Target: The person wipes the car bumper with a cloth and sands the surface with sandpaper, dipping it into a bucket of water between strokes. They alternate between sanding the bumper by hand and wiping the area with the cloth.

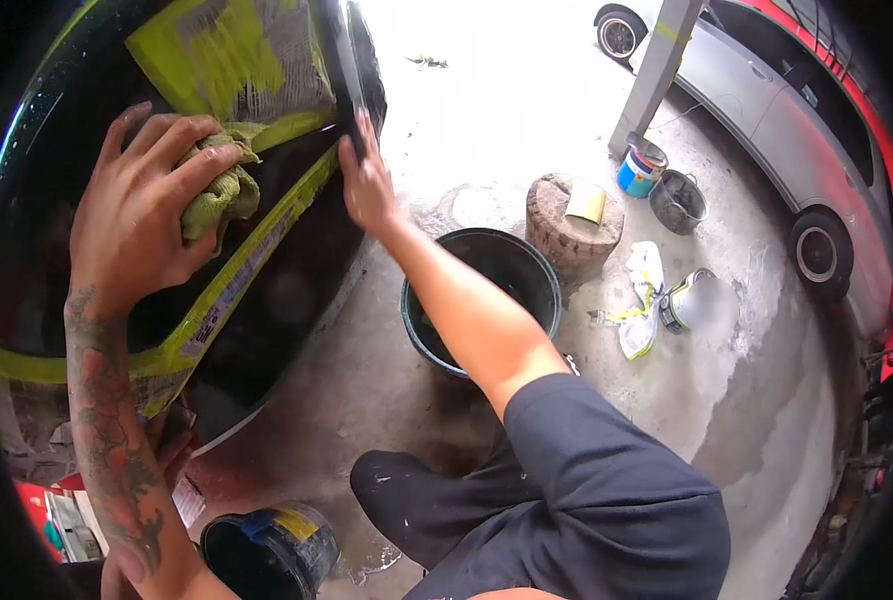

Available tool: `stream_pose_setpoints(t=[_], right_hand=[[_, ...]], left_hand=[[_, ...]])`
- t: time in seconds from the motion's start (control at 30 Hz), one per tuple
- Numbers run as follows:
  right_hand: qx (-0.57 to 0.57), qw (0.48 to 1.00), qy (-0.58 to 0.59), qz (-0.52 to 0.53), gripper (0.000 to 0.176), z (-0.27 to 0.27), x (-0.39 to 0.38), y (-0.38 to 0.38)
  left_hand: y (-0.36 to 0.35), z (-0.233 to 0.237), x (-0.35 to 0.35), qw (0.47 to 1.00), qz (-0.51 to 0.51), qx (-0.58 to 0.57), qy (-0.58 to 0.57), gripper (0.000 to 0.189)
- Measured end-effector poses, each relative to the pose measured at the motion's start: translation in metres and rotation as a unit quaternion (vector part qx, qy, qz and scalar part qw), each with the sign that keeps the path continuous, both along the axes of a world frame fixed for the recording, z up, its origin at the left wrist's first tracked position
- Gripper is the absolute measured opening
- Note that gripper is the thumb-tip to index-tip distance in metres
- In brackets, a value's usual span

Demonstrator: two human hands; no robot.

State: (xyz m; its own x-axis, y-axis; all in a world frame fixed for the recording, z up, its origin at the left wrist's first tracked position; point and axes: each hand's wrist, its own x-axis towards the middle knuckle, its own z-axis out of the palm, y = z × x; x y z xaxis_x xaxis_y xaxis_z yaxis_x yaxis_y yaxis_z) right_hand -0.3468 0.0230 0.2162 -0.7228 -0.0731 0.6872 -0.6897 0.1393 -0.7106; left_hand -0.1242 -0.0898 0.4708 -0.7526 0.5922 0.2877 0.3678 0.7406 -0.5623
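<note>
My left hand (142,205) is closed round a crumpled green cloth (229,195) and presses it against a dark, glossy car panel (27,240). Yellow-green masking tape (252,245) runs diagonally just below and right of the cloth. Above it, masking paper (232,60) smeared with yellow-green is fixed to the car. My right hand (369,185) rests with fingers stretched along the panel's dark right edge, near the tape's upper end. Nothing shows in its grip.
A black tub (482,240) stands below my right forearm. Beside it are a round block (567,250), a blue can (642,170), a dark bucket (679,203) and a white rag (642,300). Another bucket (312,550) is at bottom left. A silver car (757,110) stands right of a post (657,70).
</note>
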Motion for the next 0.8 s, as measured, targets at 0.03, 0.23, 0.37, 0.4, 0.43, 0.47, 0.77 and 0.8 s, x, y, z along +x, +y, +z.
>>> stream_pose_setpoints(t=[0.03, 0.23, 0.37, 0.4, 0.43, 0.47, 0.77, 0.8], right_hand=[[0.014, 0.998, -0.052, -0.009, 0.069, -0.003, 0.020, 0.004], [-0.110, 0.984, -0.128, 0.051, 0.068, 0.080, 0.001, 0.001], [0.011, 0.997, -0.076, -0.018, 0.066, -0.001, 0.029, 0.005], [0.074, 0.993, -0.073, -0.047, 0.066, -0.024, 0.047, 0.010], [0.136, 0.985, -0.069, -0.079, 0.067, -0.036, 0.055, 0.012], [0.099, 0.991, -0.066, -0.066, 0.067, -0.027, 0.048, 0.007], [0.112, 0.991, -0.071, -0.016, 0.069, -0.005, 0.043, 0.019], [0.154, 0.983, -0.094, -0.019, 0.068, -0.012, 0.048, 0.023]], left_hand=[[0.001, 0.000, 0.000, 1.000, 0.004, 0.001, -0.003, 0.061], [-0.001, 0.000, -0.001, 1.000, 0.002, -0.008, 0.005, 0.061], [-0.006, -0.003, -0.002, 0.999, -0.017, -0.012, 0.024, 0.060], [-0.009, -0.004, -0.003, 0.999, -0.028, -0.009, 0.021, 0.061], [-0.009, -0.002, -0.001, 0.999, -0.022, -0.011, 0.021, 0.060], [-0.006, -0.001, 0.000, 1.000, -0.018, -0.013, 0.018, 0.060], [-0.004, -0.001, -0.001, 1.000, -0.007, -0.019, 0.017, 0.062], [-0.004, -0.002, -0.001, 1.000, -0.010, -0.021, 0.021, 0.062]])
